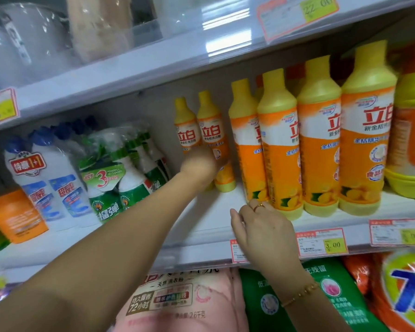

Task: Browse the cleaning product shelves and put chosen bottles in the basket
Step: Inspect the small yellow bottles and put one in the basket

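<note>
Right grip (261, 226) nearest, over front of shelf (213, 209), fingers loosely spread, holding nothing, tips by foot of tall bottles (279, 149). Best used to steady that row.

Farther back, left grip (199, 164) against small bottle (213, 130) deep on shelf. Advice: lift clear of twin beside it, then draw out.

Left fingers hidden behind hand, blurred; cannot tell if closed. Basket not visible.

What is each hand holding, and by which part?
The left hand seems to grip a small yellow bottle around its middle; the right hand holds nothing.
</note>
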A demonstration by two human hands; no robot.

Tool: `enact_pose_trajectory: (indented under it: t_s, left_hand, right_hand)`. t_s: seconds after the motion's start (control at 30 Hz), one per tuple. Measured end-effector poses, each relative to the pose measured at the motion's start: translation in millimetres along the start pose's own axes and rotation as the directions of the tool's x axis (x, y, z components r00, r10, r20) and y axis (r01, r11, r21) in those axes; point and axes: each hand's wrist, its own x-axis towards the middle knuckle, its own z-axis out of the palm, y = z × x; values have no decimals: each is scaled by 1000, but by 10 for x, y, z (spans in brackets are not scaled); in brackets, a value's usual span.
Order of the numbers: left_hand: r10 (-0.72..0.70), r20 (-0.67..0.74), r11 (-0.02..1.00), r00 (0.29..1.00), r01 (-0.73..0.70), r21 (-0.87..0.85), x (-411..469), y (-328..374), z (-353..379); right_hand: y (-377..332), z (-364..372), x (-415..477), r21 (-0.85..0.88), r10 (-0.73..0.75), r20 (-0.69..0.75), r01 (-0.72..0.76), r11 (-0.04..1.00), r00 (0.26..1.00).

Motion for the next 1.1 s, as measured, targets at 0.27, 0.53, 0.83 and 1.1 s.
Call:
enact_pose_trajectory:
  t_s: [0.27,0.53,0.83,1.1]
  left_hand:
    - [-6,-19,992,1000,8,129,20,-17,-46]
    - [-311,-219,882,925,194,-430,82,-365,-422]
    - [-176,-54,802,983,112,-587,28,-425,-450]
    - [-83,-292,688,953,-157,-709,-1078,-440,-820]
  right_hand:
    - [-44,17,-14,10,40,-1,-40,999,999]
    - [-71,18,-8,26,69,25,-70,997,997]
    - [-138,-170,36,320,116,175,-168,932,978]
    - [-460,-484,114,587,59,146,-134,798,988]
